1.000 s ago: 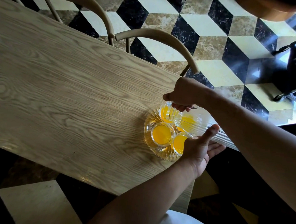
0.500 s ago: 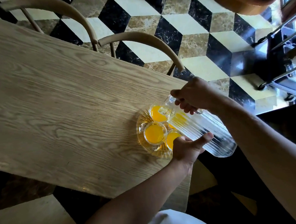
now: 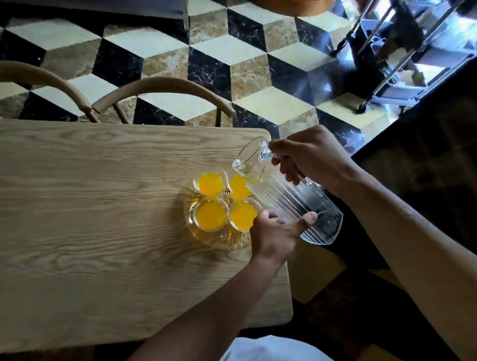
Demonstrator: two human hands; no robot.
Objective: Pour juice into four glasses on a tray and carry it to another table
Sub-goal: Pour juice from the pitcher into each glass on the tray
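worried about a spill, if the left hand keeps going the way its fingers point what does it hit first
Likely the ribbed glass pitcher: the left hand already reaches toward its lower body, thumb near the glass. Contact is unclear.

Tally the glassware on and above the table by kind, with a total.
Glasses of orange juice: 4
Glass tray: 1
Ribbed glass pitcher: 1, tilted, gripped by the right hand, steadied by the left hand
Total: 6
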